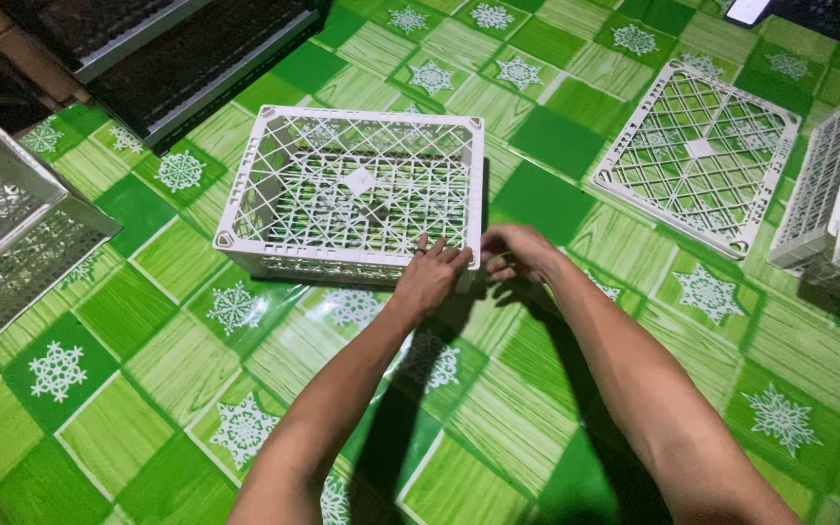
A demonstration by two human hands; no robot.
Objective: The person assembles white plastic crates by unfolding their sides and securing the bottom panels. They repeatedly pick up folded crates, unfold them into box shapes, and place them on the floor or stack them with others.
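A white plastic lattice crate point(274, 146) sits upright on a green patterned floor mat, open side up. My left hand point(430, 275) presses against the crate's near wall close to its right corner, fingers spread over the rim. My right hand point(517, 251) is at that same near right corner, fingers curled on the outside of the corner edge. Both forearms reach in from the bottom of the view.
A flat white lattice panel point(700, 156) lies on the mat to the right. More white crate pieces point(833, 209) stand at the far right edge. Another white crate point(12, 233) rests at the left. A dark step or mat point(187, 58) lies at the top left.
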